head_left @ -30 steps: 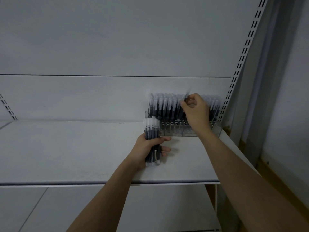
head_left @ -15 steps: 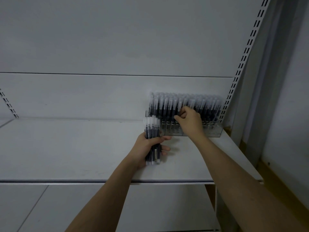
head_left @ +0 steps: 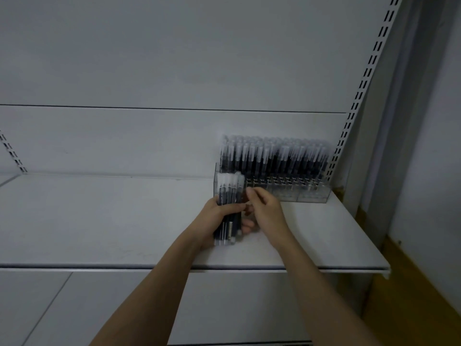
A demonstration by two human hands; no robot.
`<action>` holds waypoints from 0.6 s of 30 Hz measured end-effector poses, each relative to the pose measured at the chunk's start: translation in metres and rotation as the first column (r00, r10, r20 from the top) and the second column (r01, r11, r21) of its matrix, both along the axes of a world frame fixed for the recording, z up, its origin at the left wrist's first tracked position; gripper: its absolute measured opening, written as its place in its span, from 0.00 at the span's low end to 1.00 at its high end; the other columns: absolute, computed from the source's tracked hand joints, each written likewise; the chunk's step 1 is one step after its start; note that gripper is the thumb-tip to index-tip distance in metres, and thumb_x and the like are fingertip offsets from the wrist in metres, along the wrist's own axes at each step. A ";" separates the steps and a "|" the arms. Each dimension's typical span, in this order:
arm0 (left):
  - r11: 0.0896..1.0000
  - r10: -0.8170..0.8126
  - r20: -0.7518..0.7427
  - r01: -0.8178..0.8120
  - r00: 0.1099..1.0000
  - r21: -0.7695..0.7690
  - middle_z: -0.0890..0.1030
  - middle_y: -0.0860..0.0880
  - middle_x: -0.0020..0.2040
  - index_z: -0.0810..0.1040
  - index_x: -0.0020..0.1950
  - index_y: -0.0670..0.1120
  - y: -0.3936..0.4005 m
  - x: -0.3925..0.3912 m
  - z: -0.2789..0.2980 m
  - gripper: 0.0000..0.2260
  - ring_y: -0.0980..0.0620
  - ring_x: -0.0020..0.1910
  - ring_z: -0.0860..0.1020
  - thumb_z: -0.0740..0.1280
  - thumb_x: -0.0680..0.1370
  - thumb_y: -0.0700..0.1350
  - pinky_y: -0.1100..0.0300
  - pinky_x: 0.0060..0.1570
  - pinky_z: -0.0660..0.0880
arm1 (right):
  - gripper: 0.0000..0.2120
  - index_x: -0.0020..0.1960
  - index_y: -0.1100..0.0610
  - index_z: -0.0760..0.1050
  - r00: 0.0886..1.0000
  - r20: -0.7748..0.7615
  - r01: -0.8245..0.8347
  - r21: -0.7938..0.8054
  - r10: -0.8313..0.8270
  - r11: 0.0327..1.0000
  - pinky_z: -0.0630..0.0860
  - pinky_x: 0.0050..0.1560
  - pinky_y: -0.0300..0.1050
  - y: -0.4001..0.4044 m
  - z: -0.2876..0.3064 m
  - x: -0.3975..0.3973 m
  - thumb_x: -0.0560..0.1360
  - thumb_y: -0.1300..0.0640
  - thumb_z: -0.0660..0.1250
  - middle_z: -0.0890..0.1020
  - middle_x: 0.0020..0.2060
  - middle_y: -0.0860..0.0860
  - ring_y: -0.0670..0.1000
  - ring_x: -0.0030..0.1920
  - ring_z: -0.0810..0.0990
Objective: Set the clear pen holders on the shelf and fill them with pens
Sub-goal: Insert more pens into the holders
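A clear pen holder [head_left: 311, 194] stands at the back right of the white shelf [head_left: 99, 221], packed with several upright dark pens with clear caps [head_left: 274, 158]. My left hand [head_left: 214, 221] grips a bundle of the same pens [head_left: 228, 203], held upright just in front of the holder's left end. My right hand [head_left: 264, 211] is right beside the bundle, its fingertips pinched at the rightmost pen near its cap. Whether those fingers grip that pen is not clear.
A slotted upright [head_left: 354, 103] runs up the right side behind the holder. The shelf's front edge [head_left: 299, 268] is below my forearms, with a lower shelf [head_left: 74, 308] underneath. A wooden floor [head_left: 411, 295] shows at the right.
My right hand has come down from the pens standing in the holder and moved left to the bundle in my left hand. The left hand has barely moved.
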State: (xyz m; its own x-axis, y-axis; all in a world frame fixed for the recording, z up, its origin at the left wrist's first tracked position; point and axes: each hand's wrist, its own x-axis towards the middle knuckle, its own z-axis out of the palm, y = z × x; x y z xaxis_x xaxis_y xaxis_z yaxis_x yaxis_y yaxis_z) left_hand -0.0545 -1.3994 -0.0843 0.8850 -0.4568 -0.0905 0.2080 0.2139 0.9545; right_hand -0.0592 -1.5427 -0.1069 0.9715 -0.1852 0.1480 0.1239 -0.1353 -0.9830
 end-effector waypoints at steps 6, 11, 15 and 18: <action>0.999 0.011 0.012 -0.012 1.000 0.030 0.82 0.34 0.46 0.74 0.60 0.34 0.000 0.000 -0.001 0.11 0.39 0.36 0.82 0.66 0.79 0.35 0.53 0.32 0.80 | 0.04 0.50 0.49 0.82 0.998 -0.019 -0.063 0.134 0.066 0.989 0.77 0.38 0.38 -0.003 0.006 -0.002 0.78 0.57 0.69 0.84 0.41 0.48 0.43 0.36 0.82; 0.997 0.048 0.022 -0.049 0.999 0.061 0.84 0.36 0.46 0.75 0.60 0.33 -0.002 -0.001 -0.001 0.11 0.40 0.33 0.82 0.66 0.79 0.36 0.53 0.32 0.81 | 0.06 0.53 0.52 0.81 0.996 -0.042 -0.074 0.119 0.079 0.990 0.77 0.43 0.39 -0.009 0.005 -0.001 0.76 0.58 0.71 0.84 0.42 0.50 0.46 0.40 0.81; 0.994 0.069 0.033 -0.072 0.997 0.078 0.84 0.35 0.51 0.76 0.61 0.35 -0.003 0.000 -0.002 0.12 0.38 0.38 0.83 0.68 0.78 0.37 0.53 0.34 0.81 | 0.03 0.50 0.55 0.79 0.999 -0.037 -0.001 0.209 0.009 0.978 0.73 0.35 0.36 -0.008 0.006 -0.001 0.77 0.60 0.69 0.82 0.37 0.47 0.42 0.34 0.79; 0.991 0.092 0.059 -0.097 0.994 0.088 0.84 0.35 0.50 0.75 0.62 0.36 -0.005 0.000 -0.003 0.14 0.38 0.39 0.83 0.69 0.77 0.35 0.53 0.36 0.81 | 0.02 0.49 0.55 0.77 0.999 -0.032 0.045 0.238 -0.038 0.970 0.72 0.33 0.37 -0.009 0.005 0.000 0.77 0.61 0.69 0.81 0.38 0.49 0.43 0.33 0.78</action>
